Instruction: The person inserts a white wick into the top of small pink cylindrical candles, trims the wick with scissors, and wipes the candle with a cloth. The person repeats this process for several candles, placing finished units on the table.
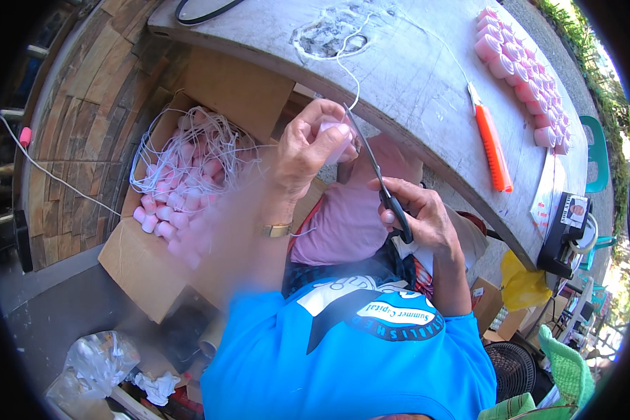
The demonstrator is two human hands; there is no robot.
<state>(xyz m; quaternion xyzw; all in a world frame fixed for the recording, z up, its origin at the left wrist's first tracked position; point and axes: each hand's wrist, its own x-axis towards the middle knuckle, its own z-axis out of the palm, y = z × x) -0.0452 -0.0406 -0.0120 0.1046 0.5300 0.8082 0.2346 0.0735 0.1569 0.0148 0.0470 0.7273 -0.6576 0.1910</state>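
Observation:
My left hand (305,150) pinches a small pale pink cylinder (337,143) just off the table's near edge. From the cylinder a white string (359,78) runs up over the tabletop. My right hand (427,215) has its fingers round the black handle of a pair of scissors (397,210). The long blades slant up to the cylinder, their tips beside the string; whether they touch it I cannot tell. On the table to the right lies an orange utility knife (492,143), its tip at the string's far end.
An open cardboard box (143,262) at left holds many pink cylinders (171,210) with tangled white strings. Rows of pink cylinders (521,66) stand on the grey table (427,91). A black tape dispenser (561,234) sits at its right end, above a yellow bag (523,283).

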